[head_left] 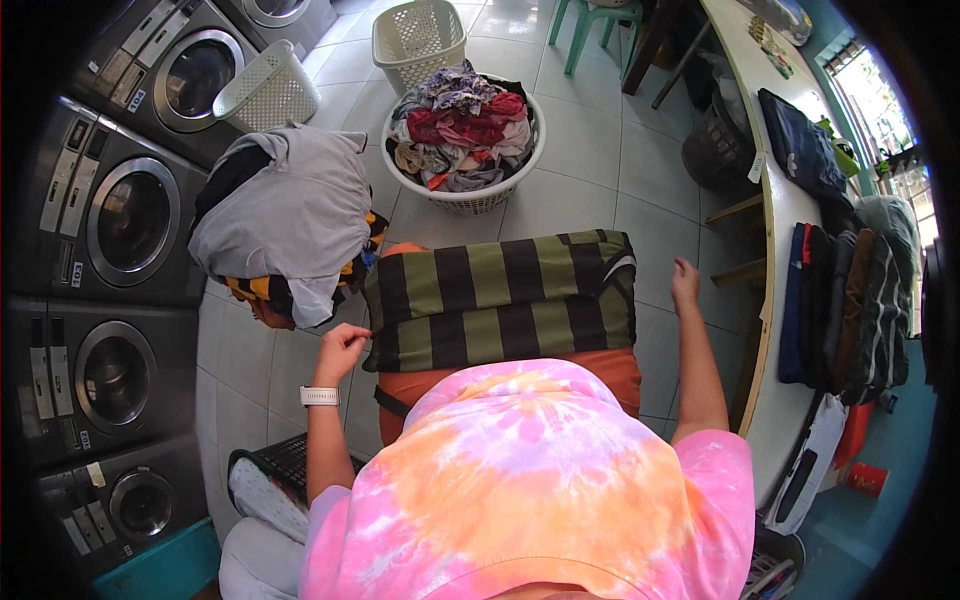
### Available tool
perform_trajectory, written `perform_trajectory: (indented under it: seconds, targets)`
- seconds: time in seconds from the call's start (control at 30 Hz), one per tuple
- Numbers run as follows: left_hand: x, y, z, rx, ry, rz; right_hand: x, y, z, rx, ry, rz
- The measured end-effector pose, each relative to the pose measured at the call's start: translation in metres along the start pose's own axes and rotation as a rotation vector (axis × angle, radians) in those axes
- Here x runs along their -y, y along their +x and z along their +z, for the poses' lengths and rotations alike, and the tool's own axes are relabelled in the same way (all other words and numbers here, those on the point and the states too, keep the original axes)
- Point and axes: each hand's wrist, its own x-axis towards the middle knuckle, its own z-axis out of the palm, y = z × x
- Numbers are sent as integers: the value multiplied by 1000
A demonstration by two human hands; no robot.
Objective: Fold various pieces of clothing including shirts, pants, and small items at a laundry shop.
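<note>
A green-and-black striped garment [500,300], folded into a wide rectangle, lies across my lap over orange clothing. My left hand [343,350], with a white watch on its wrist, has its fingers pinched at the garment's left edge. Off the garment's right end, my right hand [685,284] is raised with nothing in it, its fingers partly stretched out. Near the garment's right end there is a dark curved opening with a light trim. Whether it is a shirt or another kind of clothing, I cannot tell.
Beyond my lap stands a white basket [465,195] heaped with clothes. A grey-topped clothes pile [290,215] sits to the left, near stacked washing machines [130,220]. Along the right runs a long table [740,60] with folded clothes [840,310]. A dark bin [718,145] stands beside it.
</note>
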Motion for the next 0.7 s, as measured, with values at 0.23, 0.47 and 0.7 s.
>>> perform_trajectory:
  seconds: [0.23,0.47,0.7]
  targets:
    - [0,6,27,-280,-210,65,221,-118,-19,325,-9,-1193]
    - [-24,4,25,-304,60,100,189,-124,-8,400,-313,-1062]
    - [-20,5,7,-439,374,356,197,-124,-25,273,-228,-1092]
